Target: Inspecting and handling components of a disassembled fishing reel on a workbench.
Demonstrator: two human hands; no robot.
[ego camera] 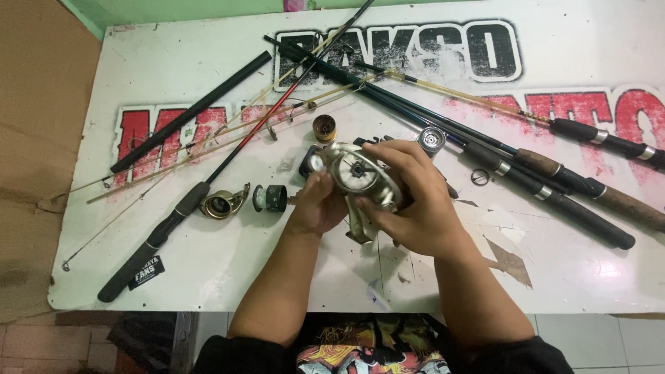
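Silver fishing reel body [357, 176], round face up, dark star-shaped hub at centre, foot hanging down below the palms. Held above mid tabletop [388, 277]; both grips clenched on it: left hand [317, 208] cupping left flank with thumb against rim, right hand [415, 201] wrapped over top and right side, fingers curled across the far edge.

Just left of the grip: dark green spool [270, 198], then a bronze rotor piece with bail wire [223, 204]. Just beyond the grip: small gold spool [324, 128]. Beyond and right, close to the right-hand knuckles: chrome spool [431, 139]. Small ring [480, 177] further right.

Black rod with foam handle [159, 232] slanting away left of the grip; red-and-black rod section [277, 104] and thin cane rods crossing beyond. Several dark rods with cork and metal-ringed handles [568, 190] fanned out to the right.

White painted tabletop, large red and black lettering, surface chipped near the right wrist. Brown cardboard [34, 138] at far left, tiled floor below.
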